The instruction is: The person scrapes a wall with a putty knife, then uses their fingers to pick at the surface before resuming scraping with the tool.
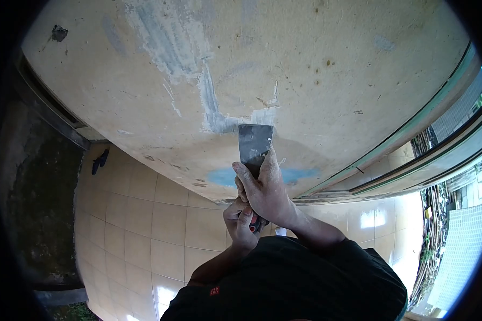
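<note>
A wide scraper (255,143) has its flat metal blade against the beige wall (326,85), at the lower edge of a grey filler patch (215,107). My right hand (266,193), dusty with powder, is closed round the scraper just below the blade. Below it, my left hand (241,223) is wrapped round the scraper's red and black handle end (256,222). The two hands touch. A faint blue mark (222,176) shows on the wall behind the hands.
Tan floor tiles (168,230) lie below the wall. A dark pair of footwear (99,161) is on the floor at the left. A window frame (407,171) runs along the right, with piled sticks (435,241) beyond the floor.
</note>
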Tool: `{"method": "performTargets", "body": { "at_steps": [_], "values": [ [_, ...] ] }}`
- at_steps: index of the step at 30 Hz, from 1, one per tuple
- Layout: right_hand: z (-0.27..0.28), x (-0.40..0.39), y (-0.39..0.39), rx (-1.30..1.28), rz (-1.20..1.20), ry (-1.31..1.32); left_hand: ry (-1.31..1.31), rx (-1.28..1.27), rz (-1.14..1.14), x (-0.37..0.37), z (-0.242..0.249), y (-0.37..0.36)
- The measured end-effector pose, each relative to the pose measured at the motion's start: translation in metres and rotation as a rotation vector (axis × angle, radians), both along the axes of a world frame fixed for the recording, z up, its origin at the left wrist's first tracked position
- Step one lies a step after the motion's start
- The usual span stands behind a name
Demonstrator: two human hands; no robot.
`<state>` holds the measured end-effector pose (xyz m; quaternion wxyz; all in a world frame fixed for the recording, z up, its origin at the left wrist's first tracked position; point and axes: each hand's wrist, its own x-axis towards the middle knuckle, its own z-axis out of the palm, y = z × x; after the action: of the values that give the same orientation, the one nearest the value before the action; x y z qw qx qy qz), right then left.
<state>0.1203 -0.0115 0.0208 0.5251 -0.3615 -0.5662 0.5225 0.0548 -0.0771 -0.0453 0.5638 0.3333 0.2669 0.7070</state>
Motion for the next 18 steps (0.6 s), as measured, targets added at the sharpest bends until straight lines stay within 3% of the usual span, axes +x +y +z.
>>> {"method": "performTargets", "body": {
  "at_steps": [6,18],
  "values": [
    [0.0,0.003,-0.002,-0.06,0.04,0.021,0.001,-0.015,0.011,0.003,0.001,-0.002],
    [0.009,0.006,0.003,0.051,0.019,-0.011,0.0,0.025,0.024,0.006,-0.006,0.009]
  ]
}}
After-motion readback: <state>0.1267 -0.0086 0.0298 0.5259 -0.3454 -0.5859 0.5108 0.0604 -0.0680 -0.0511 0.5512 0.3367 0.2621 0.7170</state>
